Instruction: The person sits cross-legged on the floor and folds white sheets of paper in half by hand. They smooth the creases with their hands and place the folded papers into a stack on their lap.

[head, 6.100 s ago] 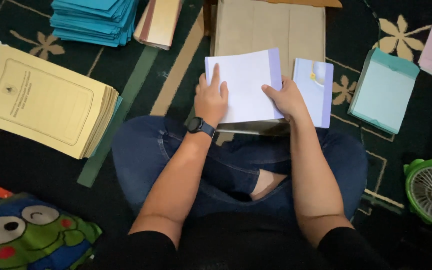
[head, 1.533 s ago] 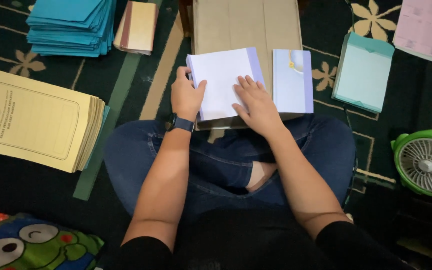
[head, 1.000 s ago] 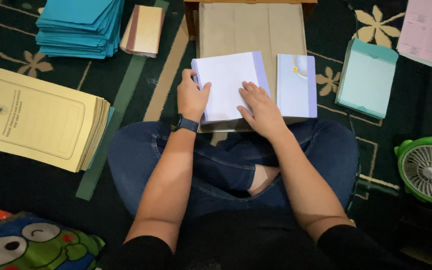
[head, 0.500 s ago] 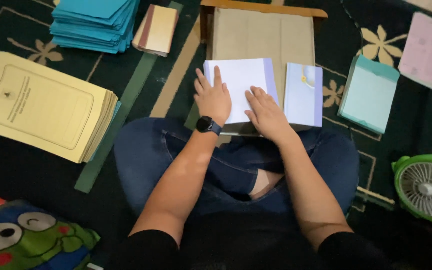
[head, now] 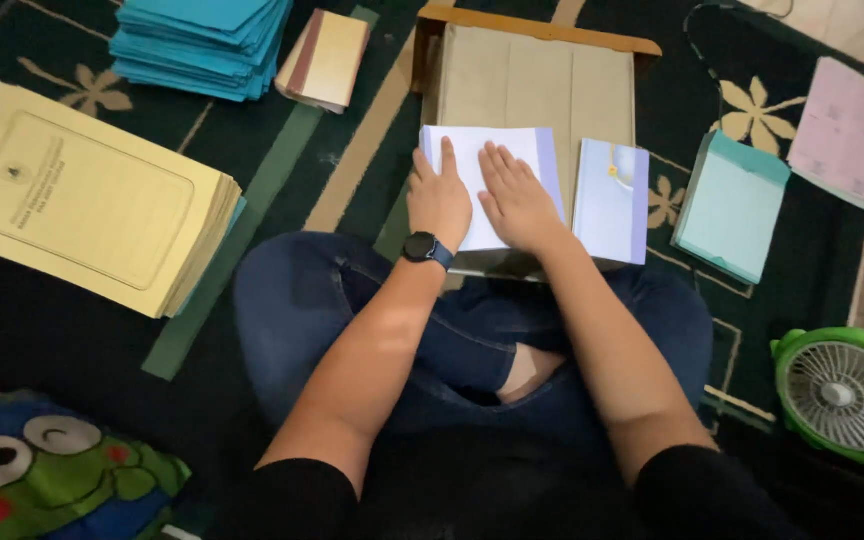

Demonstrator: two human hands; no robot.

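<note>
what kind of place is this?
Probably a room at home, with the person working seated cross-legged on the floor: a dark green flower-patterned carpet, a low wooden folding table over the lap, a small green fan, and stacks of yellow paper folders lying around.

Under the two hands lies a white paper stack (head: 497, 170) edged in pale lilac, and the booklet (head: 612, 200) beside it is the same lilac with a small yellow mark. The carpet (head: 712, 90) is dark green with cream flowers and tan stripes, carrying yellow folders (head: 82, 200), teal folders (head: 202, 40), a mint stack (head: 732, 205) and pink sheets (head: 842, 130). The fan (head: 847, 395) is bright green with a white grille, and the cushion (head: 52, 475) shows a green frog with red cheeks on blue.
</note>
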